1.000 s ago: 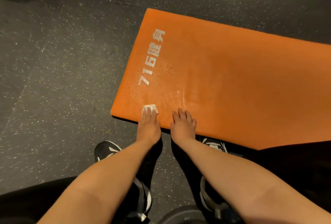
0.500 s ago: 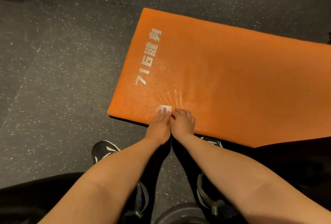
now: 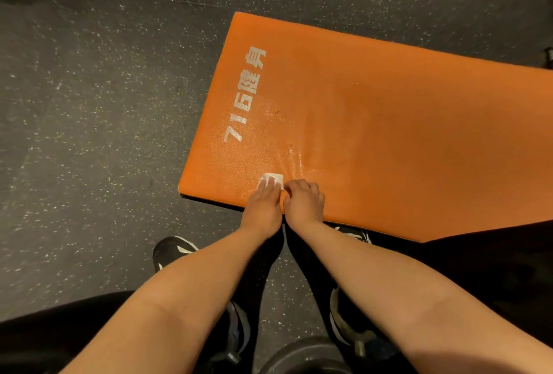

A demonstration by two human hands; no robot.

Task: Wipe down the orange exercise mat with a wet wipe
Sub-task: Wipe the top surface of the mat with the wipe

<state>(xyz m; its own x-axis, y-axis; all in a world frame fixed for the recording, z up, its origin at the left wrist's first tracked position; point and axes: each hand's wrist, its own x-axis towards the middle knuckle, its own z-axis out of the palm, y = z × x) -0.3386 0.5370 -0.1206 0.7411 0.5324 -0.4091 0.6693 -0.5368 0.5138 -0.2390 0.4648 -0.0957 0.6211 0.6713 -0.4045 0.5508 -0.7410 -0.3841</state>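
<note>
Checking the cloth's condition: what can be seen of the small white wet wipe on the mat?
The small white wet wipe lies flat on the orange foam exercise mat near its closest edge, a compact squarish pad. The left hand's straight fingers press its near half. The curled right hand meets its right corner; pinching unclear.

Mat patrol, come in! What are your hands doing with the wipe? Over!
Left hand flat, pressing wet wipe onto orange mat, near edge. Right hand curled beside it, grip unclear. No obstruction seen.
</note>
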